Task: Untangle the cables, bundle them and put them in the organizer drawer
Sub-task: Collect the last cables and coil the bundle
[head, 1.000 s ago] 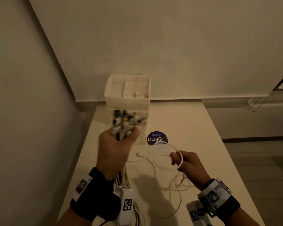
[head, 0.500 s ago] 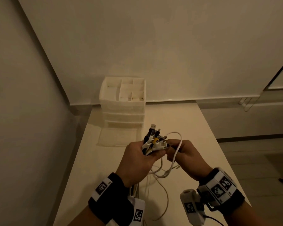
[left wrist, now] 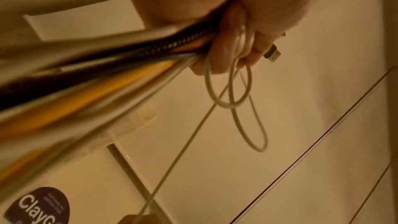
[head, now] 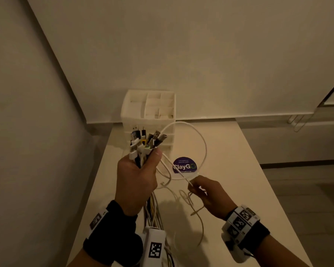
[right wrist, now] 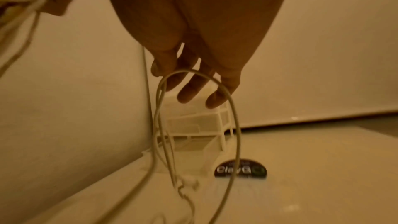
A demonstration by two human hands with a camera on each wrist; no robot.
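Note:
My left hand (head: 143, 166) grips a bundle of cables (head: 146, 143) upright, with the plugs pointing up in front of the white organizer (head: 148, 105). In the left wrist view the fingers (left wrist: 224, 48) curl round black, yellow and white cords, and a USB plug (left wrist: 272, 54) sticks out past them. One white cable (head: 204, 147) arcs out of the bundle in a wide loop. My right hand (head: 193, 186) pinches that cable lower right of the bundle, above the table. The loop (right wrist: 234, 117) hangs in front of the right fingers (right wrist: 189, 91). The cable's tangled tail (head: 193, 207) lies on the table.
The organizer (right wrist: 193, 125) stands at the table's back left against the wall, its top compartments open. A round dark ClayGo sticker (head: 184, 165) lies on the white table (head: 239, 180) in front of it. The rest of the bundle hangs down past my left wrist.
My right hand has left the plug ends and moved down and right along the white cable, which now stands out in a wide loop. My left hand keeps its grip on the bundle.

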